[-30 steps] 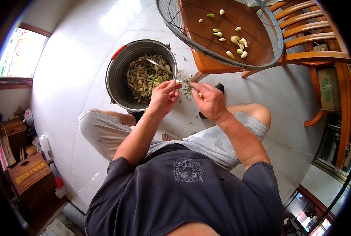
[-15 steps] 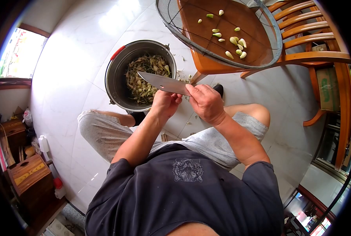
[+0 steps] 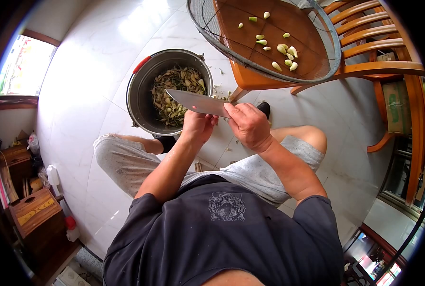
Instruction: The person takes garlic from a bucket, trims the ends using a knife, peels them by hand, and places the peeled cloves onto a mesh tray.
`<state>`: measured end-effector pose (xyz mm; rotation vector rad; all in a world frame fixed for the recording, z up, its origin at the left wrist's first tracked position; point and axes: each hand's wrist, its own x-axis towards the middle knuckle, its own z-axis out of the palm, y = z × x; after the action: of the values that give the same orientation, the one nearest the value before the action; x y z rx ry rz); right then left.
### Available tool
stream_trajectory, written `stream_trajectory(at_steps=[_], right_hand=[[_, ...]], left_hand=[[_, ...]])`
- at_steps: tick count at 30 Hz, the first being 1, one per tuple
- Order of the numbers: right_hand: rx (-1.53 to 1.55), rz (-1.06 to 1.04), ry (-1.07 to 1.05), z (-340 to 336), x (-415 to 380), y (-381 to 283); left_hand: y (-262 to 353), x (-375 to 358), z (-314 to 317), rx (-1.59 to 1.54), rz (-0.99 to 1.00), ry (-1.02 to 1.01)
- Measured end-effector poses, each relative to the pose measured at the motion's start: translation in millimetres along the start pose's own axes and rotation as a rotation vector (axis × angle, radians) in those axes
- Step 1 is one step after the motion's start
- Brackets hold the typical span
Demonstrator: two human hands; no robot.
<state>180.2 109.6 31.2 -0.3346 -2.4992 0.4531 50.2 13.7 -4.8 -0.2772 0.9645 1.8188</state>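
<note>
My right hand [image 3: 250, 125] grips a broad kitchen knife [image 3: 196, 103], its blade pointing left over the edge of a metal pot. Just under the blade, my left hand [image 3: 197, 125] is closed with its fingers curled. The blade covers part of those fingers, and what they hold, if anything, is hidden. Inside the pot [image 3: 137, 102], which has a red grip on its handle, lies a heap of small bulbs [image 3: 174, 90] with dry stems. Pale, trimmed bulbs [image 3: 282, 49] lie scattered in a round mesh sieve [image 3: 337, 52] at the upper right.
The sieve rests on a wooden chair [image 3: 251, 78]. Peelings and scraps [image 3: 220, 93] litter the tiled floor [image 3: 93, 86] beside the pot. My bent legs [image 3: 122, 152] flank my hands. Wooden boxes [image 3: 34, 209] stand at the left, and a cardboard carton [image 3: 397, 108] is at the right.
Both hands and the knife stay almost in the same place, with only a very slight shift. The pot, the sieve and the bulbs in it look the same.
</note>
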Motion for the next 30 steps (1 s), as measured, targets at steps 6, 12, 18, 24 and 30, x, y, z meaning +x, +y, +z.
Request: stream_trajectory(at_steps=[6,12,18,24,30], right_hand=[[0.005,0.017,-0.004,1,-1,0],[-0.013,0.183,-0.062,1,-10,6],[-0.063,0.569,-0.334,-3,-24,29],[-0.009,0.636,-0.603,-2,-16,30],[0.053,0.564,-0.612,10,-19,28]], left_hand=[[-6,6,-14,0.067,0.05,-0.125],[-4,7,-13,0.043,0.018,-0.214],[18,-4,1,0.006,-0.052,-0.318],[58,-15,56,0.451,0.153,-0.346],[94,21,150,1.271,0.403,-0.573]])
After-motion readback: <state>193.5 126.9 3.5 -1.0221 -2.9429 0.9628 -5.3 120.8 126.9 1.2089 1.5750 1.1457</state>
